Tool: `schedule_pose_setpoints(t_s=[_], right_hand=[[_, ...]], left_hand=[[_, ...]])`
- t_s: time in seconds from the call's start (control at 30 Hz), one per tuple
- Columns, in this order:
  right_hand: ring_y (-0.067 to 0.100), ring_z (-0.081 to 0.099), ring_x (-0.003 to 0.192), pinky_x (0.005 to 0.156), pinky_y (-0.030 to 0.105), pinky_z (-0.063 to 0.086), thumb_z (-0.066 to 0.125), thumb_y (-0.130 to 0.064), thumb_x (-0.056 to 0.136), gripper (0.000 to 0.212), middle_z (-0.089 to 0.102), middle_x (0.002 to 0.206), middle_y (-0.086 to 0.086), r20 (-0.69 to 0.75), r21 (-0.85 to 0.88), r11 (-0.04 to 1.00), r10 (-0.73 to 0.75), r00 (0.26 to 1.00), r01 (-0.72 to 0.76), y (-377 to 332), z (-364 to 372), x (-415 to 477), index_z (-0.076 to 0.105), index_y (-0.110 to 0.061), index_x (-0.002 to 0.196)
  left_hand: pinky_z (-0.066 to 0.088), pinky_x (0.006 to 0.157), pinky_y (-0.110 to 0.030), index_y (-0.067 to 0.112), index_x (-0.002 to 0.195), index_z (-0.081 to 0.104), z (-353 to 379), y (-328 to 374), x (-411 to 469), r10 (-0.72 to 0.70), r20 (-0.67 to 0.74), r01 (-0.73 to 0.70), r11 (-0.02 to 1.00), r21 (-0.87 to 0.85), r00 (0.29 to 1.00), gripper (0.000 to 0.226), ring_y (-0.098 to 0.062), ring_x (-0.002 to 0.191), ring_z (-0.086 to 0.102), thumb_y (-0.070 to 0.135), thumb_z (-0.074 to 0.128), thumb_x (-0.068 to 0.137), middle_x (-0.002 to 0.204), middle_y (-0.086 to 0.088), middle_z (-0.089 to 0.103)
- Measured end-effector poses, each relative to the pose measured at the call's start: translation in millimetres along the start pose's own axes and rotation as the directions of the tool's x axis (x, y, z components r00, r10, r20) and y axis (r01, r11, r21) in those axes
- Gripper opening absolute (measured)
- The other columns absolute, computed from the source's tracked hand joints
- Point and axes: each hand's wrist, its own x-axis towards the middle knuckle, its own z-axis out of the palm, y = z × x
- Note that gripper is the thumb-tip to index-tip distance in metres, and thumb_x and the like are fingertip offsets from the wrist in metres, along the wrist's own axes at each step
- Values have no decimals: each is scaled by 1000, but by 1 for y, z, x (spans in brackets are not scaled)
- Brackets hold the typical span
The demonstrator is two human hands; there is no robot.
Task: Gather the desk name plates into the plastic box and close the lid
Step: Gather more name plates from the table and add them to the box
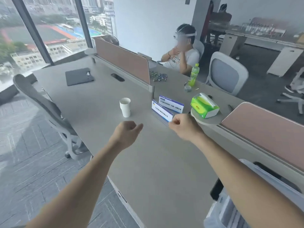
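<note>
Two white desk name plates with blue trim stand mid-desk: the near name plate [162, 111] and the far name plate [171, 103] just behind it. My right hand [183, 125] is curled at the near plate's right end, fingers closed on its lower corner; the plate still stands on the desk. Left of the plates, my left hand [126, 132] hovers over the desk in a loose fist with the thumb out, holding nothing. A clear plastic box [230, 211] sits below the desk edge at bottom right, partly hidden by my right forearm.
A stack of white paper cups [125, 106] stands left of the plates. A green tissue pack [204, 105] and a green bottle [194, 74] are to the right. Pink partitions [123, 60] divide the grey desk [148, 162]. A person [181, 58] sits opposite. A grey chair [54, 116] stands at left.
</note>
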Motion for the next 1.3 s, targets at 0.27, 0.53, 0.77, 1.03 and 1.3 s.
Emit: schedule_pose_setpoints(t_s=[0.27, 0.53, 0.77, 1.03, 1.3], right_hand=[[11, 50, 57, 56, 26, 39, 59, -25, 88, 29, 56, 57, -6, -67, 219, 971, 118, 991, -101, 22, 23, 87, 54, -16, 61], [14, 55, 55, 63, 30, 48, 59, -31, 85, 27, 61, 52, -8, -90, 396, 894, 264, 960, -209, 22, 46, 133, 64, -10, 69], [15, 56, 55, 63, 33, 48, 60, -24, 89, 22, 66, 58, -5, -147, 401, 825, 486, 861, -398, -1, 79, 148, 65, -15, 70], [25, 66, 73, 80, 48, 56, 56, -52, 76, 39, 71, 75, 2, -187, 425, 697, 692, 698, -577, 2, 102, 161, 66, -14, 74], [20, 54, 79, 71, 32, 47, 47, -42, 100, 34, 60, 94, 4, -64, 696, 437, 828, 557, -570, 53, 118, 204, 61, -12, 101]], left_hand=[[46, 64, -30, 9, 84, 66, 7, 10, 100, -7, 134, 12, 999, -35, 991, 31, -16, 57, 56, 38, 58, 88, 62, 4, 60], [48, 65, -31, 7, 91, 66, -12, -8, 186, 2, 201, 22, 993, -115, 980, 19, -19, 62, 57, 23, 57, 95, 73, -3, 62], [52, 67, -34, 16, 86, 64, -20, -35, 260, 31, 383, 75, 963, -259, 923, 26, -21, 67, 59, 39, 58, 94, 78, -4, 63], [45, 104, -47, 41, 93, 55, 1, -38, 325, 15, 436, 190, 886, -424, 900, 44, -23, 113, 59, 77, 48, 68, 117, 3, 62], [41, 107, -48, 27, 119, 56, 50, -38, 367, -98, 426, 265, 897, -354, 899, 65, -27, 124, 53, 70, 48, 71, 130, -4, 58]])
